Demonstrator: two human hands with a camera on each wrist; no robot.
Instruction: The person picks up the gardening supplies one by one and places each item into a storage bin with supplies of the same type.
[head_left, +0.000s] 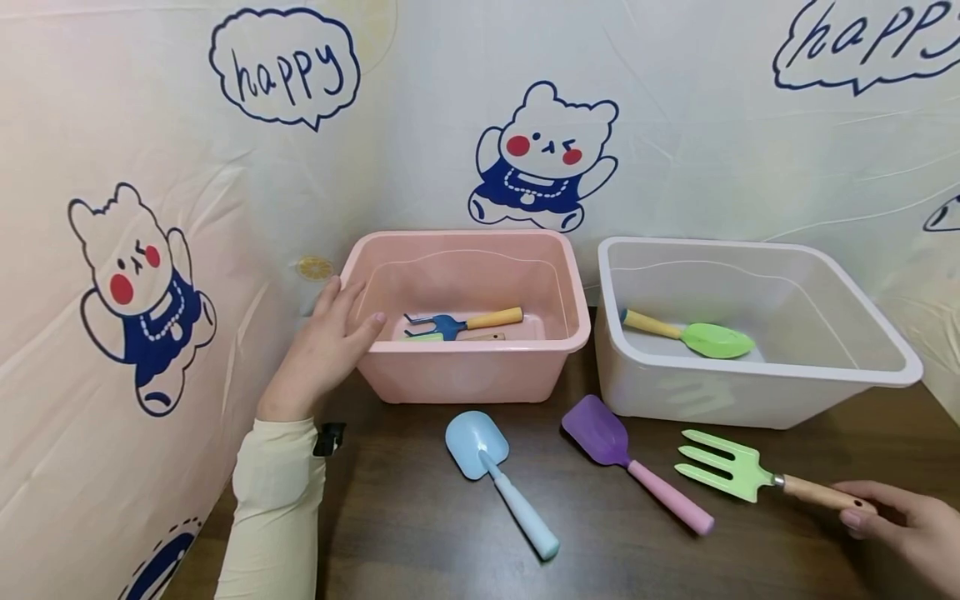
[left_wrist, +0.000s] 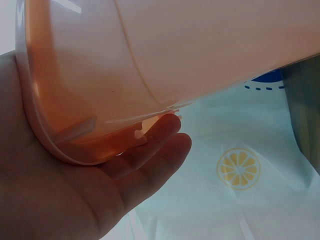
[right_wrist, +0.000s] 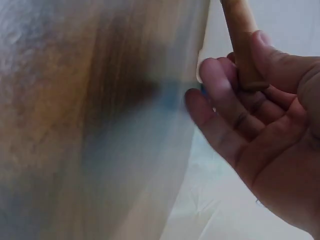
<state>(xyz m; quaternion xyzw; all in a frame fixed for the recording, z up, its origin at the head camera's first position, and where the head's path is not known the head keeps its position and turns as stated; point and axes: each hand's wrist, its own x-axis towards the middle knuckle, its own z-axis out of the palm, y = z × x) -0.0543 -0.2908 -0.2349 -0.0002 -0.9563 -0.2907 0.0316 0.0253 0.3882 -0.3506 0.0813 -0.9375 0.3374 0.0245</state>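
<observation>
At the left, my left hand holds the left side of a pink plastic bin, with the thumb over the rim. In the left wrist view, fingers lie along the outside of the bin's wall; the thumb is hidden there. My right hand pinches the end of the wooden handle of a green hand fork above the table. The right wrist view shows this wooden handle between thumb and fingers. A purple scoop with a pink handle lies to the fork's left.
A light blue scoop lies before the pink bin, which contains a blue hand rake and a partly hidden green tool. A white bin at the right contains a green trowel. Printed cloth hangs behind the dark table.
</observation>
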